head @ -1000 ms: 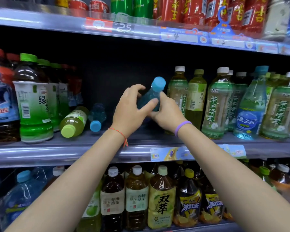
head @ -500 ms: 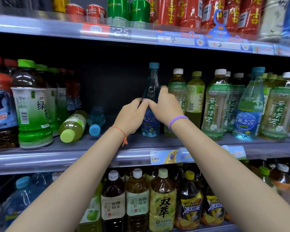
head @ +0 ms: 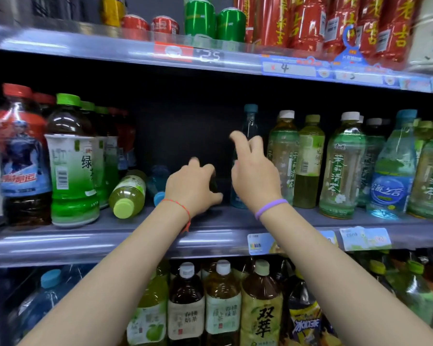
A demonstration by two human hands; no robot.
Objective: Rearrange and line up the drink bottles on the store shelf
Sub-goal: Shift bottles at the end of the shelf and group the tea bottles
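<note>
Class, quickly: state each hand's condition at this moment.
Left hand: open, fingers loosely curled, holding nothing.
Right hand: open, fingers spread before the blue-capped bottle, not gripping it.

Your slim blue-capped bottle stands upright on the middle shelf, at the left end of the upright tea bottles. To its left, a green bottle and a blue bottle lie on their sides, caps facing you.

Drink bottles are sitting on the grey middle shelf.
Tall green tea bottles are standing at the left, a small green bottle is lying on its side, and a blue-capped bottle is standing beside more tea bottles on the right.
</note>
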